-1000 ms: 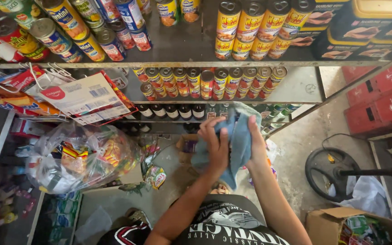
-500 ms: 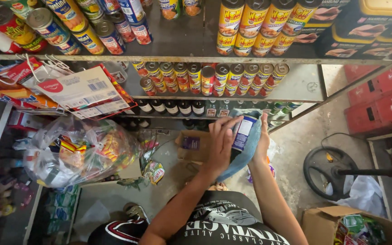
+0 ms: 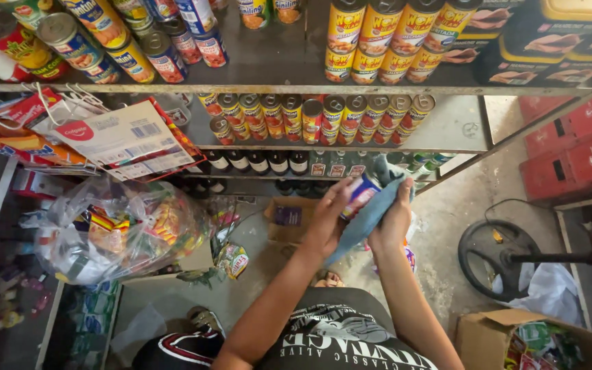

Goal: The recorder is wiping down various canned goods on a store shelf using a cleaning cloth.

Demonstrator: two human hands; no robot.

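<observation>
My left hand (image 3: 325, 218) grips a small labelled can (image 3: 359, 193) from the left side. My right hand (image 3: 393, 218) presses a blue cloth (image 3: 371, 209) against the can's right side and underside. Both hands are raised in front of my chest, just below a shelf (image 3: 447, 140) lined with a row of similar red and yellow cans (image 3: 313, 120). Part of the can is covered by the cloth.
Higher shelves carry more cans (image 3: 371, 48) and dark tins (image 3: 549, 41). Dark bottles (image 3: 255, 163) stand below. A clear bag of snacks (image 3: 118, 229) hangs at left. Red crates (image 3: 570, 151), a fan base (image 3: 498, 257) and an open cardboard box (image 3: 529, 339) sit at right.
A second ago the cloth wrapped the can fully between both hands. Now the can's label shows, the hands sit a little higher and the cloth trails under it.
</observation>
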